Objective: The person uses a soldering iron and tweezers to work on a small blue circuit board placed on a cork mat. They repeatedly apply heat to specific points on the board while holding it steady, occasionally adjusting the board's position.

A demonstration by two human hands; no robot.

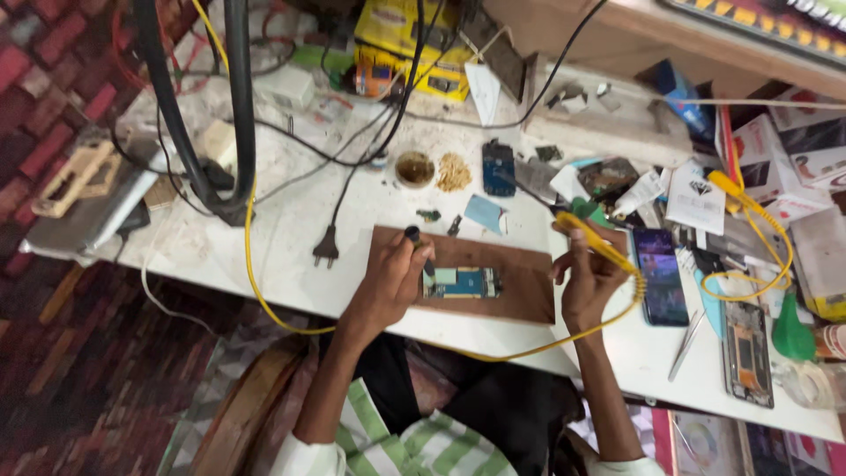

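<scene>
The left hand (388, 282) is closed around a small dark-handled tool (418, 247), seemingly a screwdriver, its tip down at the left end of the opened phone (465, 282); the right hand (589, 280) is closed round the yellow handle of a soldering iron (592, 236), held just right of the phone and clear of it, its yellow cord (264, 291) looping off the front edge of the surface (291, 229) and back. The phone lies flat near the middle of a brown board (520, 273) at the front of the surface, between the two hands; it looks like a slim oblong, back off, with blue and pale parts and small metal pieces showing inside, though the detail is too fine to read. I judge it light, stiff and fragile; the bared insides would not take pressure or heat well, so it is best held by its long outer edges, pinned flat against the board rather than lifted. Further right lie another phone (661, 275) with a dark lit screen, tweezers (686, 345) and a bare phone frame (747, 353); a black plug (325, 251) lies left of the board.
</scene>
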